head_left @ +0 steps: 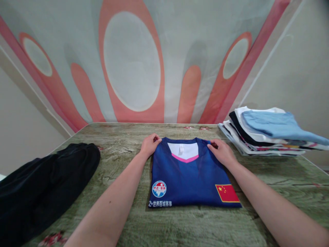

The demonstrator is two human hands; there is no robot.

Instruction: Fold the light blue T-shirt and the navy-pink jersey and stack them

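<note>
A navy blue sports shirt (191, 178), folded into a neat block, lies flat on the table with its collar at the far side. Pink trim edges the V-neck, and the white inside shows there. A round emblem is at its lower left, a red flag patch at its lower right. My left hand (150, 144) pinches the shirt's far left shoulder corner between thumb and fingers. At the far right shoulder corner, my right hand (221, 151) has a similar pinch on the fabric.
Black clothing (51, 181) lies in a loose heap at the left. A stack of folded clothes (272, 130), light blue on top, sits at the back right. The wood-patterned table (123, 140) ends at a wall with a printed hanging (131, 61).
</note>
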